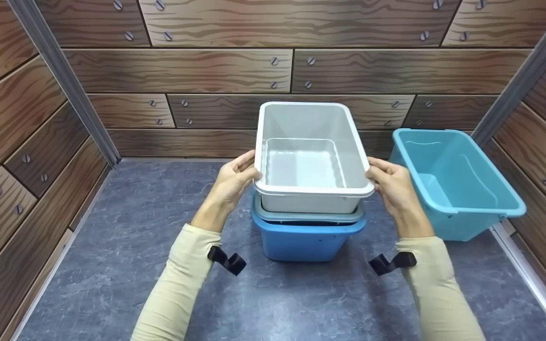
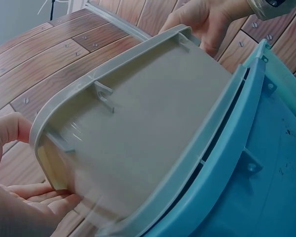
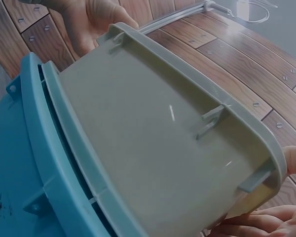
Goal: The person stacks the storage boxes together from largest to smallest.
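A pale grey plastic bin (image 1: 308, 201) is held at its rim by both hands, its lower part inside a stack of bins. My left hand (image 1: 229, 182) grips the left rim, thumb on top and fingers beneath. On the opposite side my right hand (image 1: 394, 187) pinches the right rim the same way. Below it shows the light blue-grey rim of another bin (image 1: 309, 217), nested in a blue bin (image 1: 304, 244) on the floor. The left wrist view shows the underside of the pale bin's lip (image 2: 91, 76), with fingers curled under it.
A turquoise bin (image 1: 462, 218) stands on the floor to the right of the stack. Wood-patterned panels (image 1: 225, 71) wall in the back and both sides. The dark grey floor (image 1: 159, 227) extends left of the stack and in front of it.
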Demonstrator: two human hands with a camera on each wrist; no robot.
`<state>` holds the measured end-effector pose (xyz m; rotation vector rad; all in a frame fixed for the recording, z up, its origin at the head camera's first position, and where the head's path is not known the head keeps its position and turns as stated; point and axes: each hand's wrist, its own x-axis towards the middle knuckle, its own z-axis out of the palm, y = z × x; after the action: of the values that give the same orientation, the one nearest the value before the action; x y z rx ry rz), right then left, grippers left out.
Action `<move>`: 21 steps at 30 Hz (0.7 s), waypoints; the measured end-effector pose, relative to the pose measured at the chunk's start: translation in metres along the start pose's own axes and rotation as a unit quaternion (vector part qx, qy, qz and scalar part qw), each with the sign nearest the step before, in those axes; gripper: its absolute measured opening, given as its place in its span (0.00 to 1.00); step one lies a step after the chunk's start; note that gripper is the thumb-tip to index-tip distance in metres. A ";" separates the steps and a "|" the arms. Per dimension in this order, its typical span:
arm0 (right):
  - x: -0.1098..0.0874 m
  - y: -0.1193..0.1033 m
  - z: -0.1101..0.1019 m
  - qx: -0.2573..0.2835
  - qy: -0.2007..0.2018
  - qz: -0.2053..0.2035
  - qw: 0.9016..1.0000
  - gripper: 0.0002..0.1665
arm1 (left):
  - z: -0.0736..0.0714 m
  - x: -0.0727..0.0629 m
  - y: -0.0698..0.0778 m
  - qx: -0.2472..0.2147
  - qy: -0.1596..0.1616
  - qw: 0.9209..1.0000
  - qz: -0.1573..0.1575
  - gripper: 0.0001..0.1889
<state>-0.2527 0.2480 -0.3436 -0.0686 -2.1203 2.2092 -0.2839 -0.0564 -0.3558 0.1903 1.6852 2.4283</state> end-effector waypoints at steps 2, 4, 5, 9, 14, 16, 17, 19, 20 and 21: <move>0.000 0.000 0.000 -0.005 0.001 -0.001 1.000 0.33 | -0.001 0.000 -0.001 0.002 0.002 1.000 0.001 0.40; 0.001 0.001 0.000 -0.009 0.003 -0.001 1.000 0.33 | -0.001 0.000 -0.002 0.004 0.002 1.000 0.002 0.40; 0.001 0.001 0.000 -0.012 0.005 -0.001 1.000 0.33 | -0.001 0.000 -0.003 0.007 0.001 1.000 0.003 0.40; 0.001 0.002 0.001 -0.018 0.006 0.001 1.000 0.33 | -0.002 0.000 -0.004 0.024 0.005 1.000 0.005 0.40; 0.002 0.004 0.000 -0.040 0.008 0.003 0.999 0.33 | -0.002 0.000 -0.005 0.055 0.012 0.998 0.008 0.40; 0.002 0.005 0.000 -0.043 0.008 0.003 0.999 0.32 | -0.002 0.000 -0.005 0.065 0.015 0.998 0.009 0.40; 0.002 0.005 0.000 -0.044 0.007 0.003 0.999 0.32 | -0.002 0.000 -0.006 0.069 0.017 0.997 0.010 0.40; 0.002 0.006 -0.001 -0.046 0.005 0.003 0.999 0.32 | -0.002 0.000 -0.006 0.077 0.018 0.997 0.010 0.39; 0.002 0.006 -0.001 -0.048 0.005 0.004 0.999 0.32 | -0.003 0.000 -0.007 0.081 0.018 0.997 0.010 0.39; 0.002 0.006 -0.001 -0.051 0.005 0.004 0.999 0.32 | -0.003 0.000 -0.007 0.085 0.017 0.996 0.010 0.39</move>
<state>-0.2545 0.2491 -0.3500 -0.0928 -2.2303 2.0992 -0.2842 -0.0567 -0.3636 0.1910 1.9138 2.3140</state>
